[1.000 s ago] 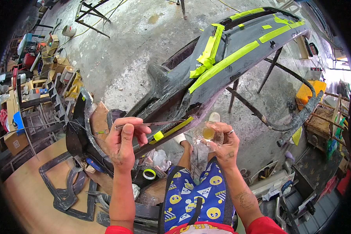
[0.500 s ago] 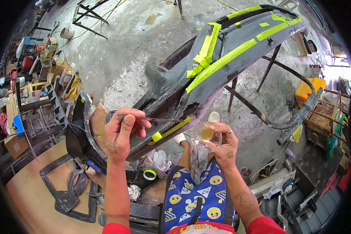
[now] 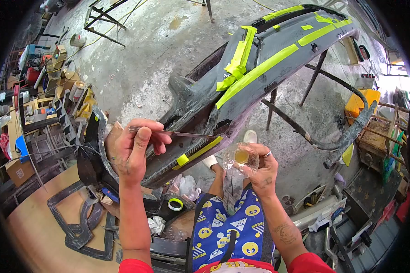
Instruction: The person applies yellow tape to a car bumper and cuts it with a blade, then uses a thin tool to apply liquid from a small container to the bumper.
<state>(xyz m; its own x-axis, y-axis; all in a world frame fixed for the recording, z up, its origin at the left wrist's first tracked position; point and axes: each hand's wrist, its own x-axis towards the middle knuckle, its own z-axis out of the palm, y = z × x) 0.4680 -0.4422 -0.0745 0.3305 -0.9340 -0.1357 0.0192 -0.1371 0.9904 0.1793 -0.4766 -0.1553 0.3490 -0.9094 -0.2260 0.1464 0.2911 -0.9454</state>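
My left hand pinches the looped end of a thin metal tool between thumb and fingers. The tool points right, its tip over the lower part of a dark bumper-like panel. Bright yellow-green tape runs along this panel, and a further strip lies beneath the tool. In my right hand, which wears a ring, is a clear plastic cup with some yellowish liquid at its bottom. The cup stands apart from the tool, to its right.
Dark metal stand legs and a thick grey hose-like bar are beyond the panel at right. Black frame parts lie on a tan board at lower left. A tape roll sits below the panel. Clutter lines the left side.
My left hand has moved a little left and up with the metal tool, whose tip has shifted slightly up. My right hand and the cup are nearly unchanged.
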